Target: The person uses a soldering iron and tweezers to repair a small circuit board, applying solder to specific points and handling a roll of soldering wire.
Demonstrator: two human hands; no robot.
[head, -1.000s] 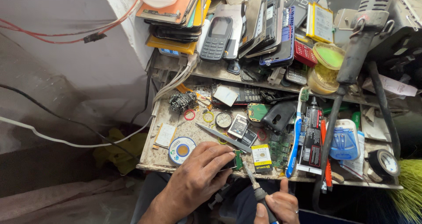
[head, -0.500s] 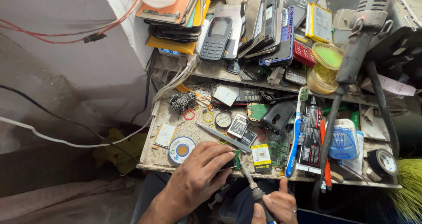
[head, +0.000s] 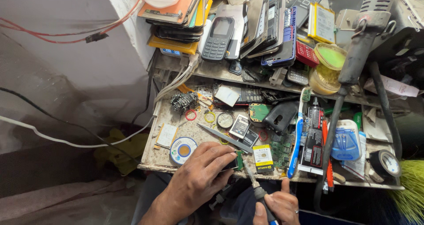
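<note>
My left hand [head: 198, 176] pinches a small dark device with a green circuit board edge [head: 237, 160] at the front edge of the cluttered workbench [head: 164, 163]. My right hand [head: 276, 205] grips a screwdriver [head: 252, 183] whose tip points up at the device's right end. Metal tweezers [head: 223, 136] lie on the bench just above my left fingers. A small yellow-labelled battery [head: 263, 158] sits right of the device.
A solder wick spool [head: 183, 149], a blue toothbrush [head: 297, 139], a black glue tube [head: 312, 139] and loose boards crowd the bench. Several phones [head: 218, 37] are stacked on the shelf behind. A hot-air gun [head: 362, 39] hangs at right; cables run along the left wall.
My right hand with the screwdriver has shifted slightly up and left toward the device. My left hand keeps its hold in the same spot.
</note>
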